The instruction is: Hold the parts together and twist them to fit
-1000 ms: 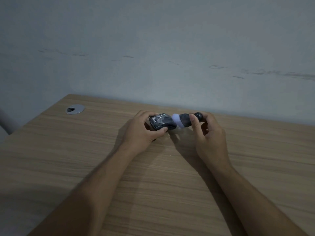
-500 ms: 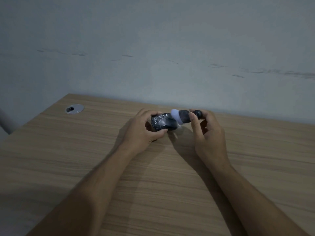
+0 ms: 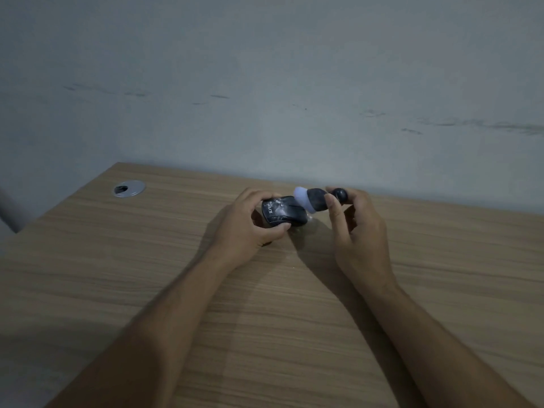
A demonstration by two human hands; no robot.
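On the wooden bench (image 3: 294, 319), the left hand (image 3: 247, 228) curls round a black mouse (image 3: 282, 214) near the far edge. The right hand (image 3: 357, 228) pinches a dark brush (image 3: 316, 199) whose white tip touches the mouse. A silver cable grommet (image 3: 129, 189) sits well apart, far left, below the grey wall (image 3: 265, 83).

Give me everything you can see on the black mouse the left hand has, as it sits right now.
The black mouse is a small computer mouse with a glossy, plastic-looking shell, its top scuffed with whitish marks or lettering too blurred to read. It lies low over the wooden desk, apparently resting on it. The left hand grips it, fingers over the far side, thumb on the near edge. At its right end, the pale tip of a dark brush-like tool, held by the right hand, meets or overlaps it.
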